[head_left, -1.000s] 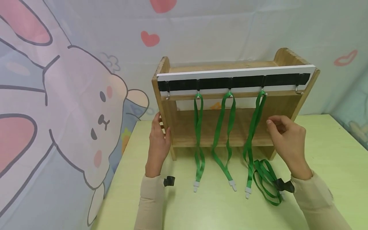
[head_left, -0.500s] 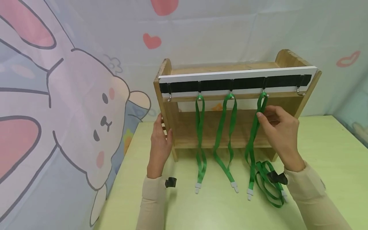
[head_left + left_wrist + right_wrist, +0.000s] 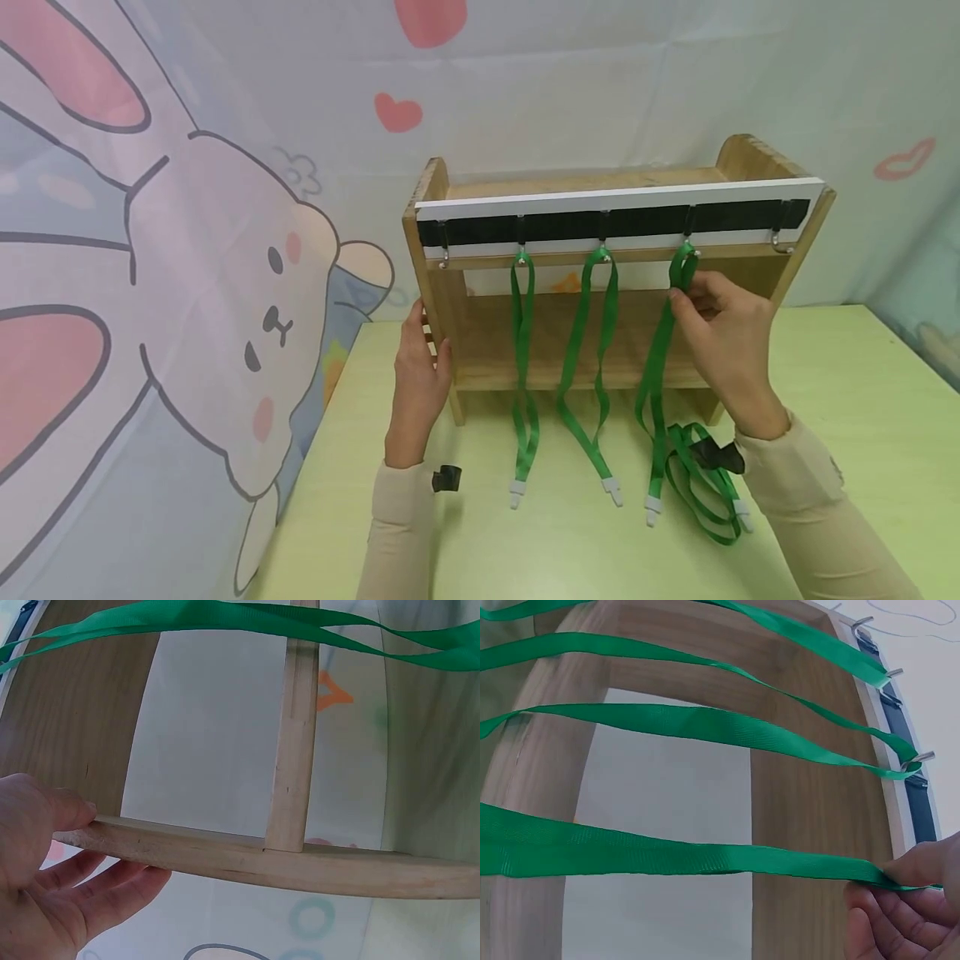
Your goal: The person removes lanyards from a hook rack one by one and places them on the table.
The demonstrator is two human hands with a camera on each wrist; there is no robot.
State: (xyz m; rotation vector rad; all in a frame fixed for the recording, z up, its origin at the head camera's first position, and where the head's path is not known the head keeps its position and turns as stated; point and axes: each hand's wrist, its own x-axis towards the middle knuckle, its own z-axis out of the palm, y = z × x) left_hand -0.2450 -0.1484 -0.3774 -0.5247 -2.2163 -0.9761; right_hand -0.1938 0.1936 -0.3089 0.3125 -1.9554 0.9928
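My right hand (image 3: 727,346) pinches a green lanyard (image 3: 658,358) just below its hook, between thumb and fingers. The pinch also shows in the right wrist view, where the lanyard (image 3: 705,859) runs from my fingertips across the wooden shelf (image 3: 817,802). That lanyard's loop still hangs on the hook, and its white clip (image 3: 653,508) lies at the tabletop. My left hand (image 3: 420,383) grips the shelf's left side. In the left wrist view its thumb (image 3: 71,810) is on one face of the side panel (image 3: 225,851), its fingers on the other.
Two more green lanyards, one left (image 3: 517,367) and one middle (image 3: 573,342), hang from hooks. The left-end hook (image 3: 444,257) and right-end hook (image 3: 782,243) hold nothing. A folded green lanyard (image 3: 697,492) lies on the pale table (image 3: 525,558). A printed cloth (image 3: 562,92) hangs behind.
My right hand has moved left and slightly up from beside the shelf's right part to the third lanyard and now pinches it. The left hand stays on the shelf's side.
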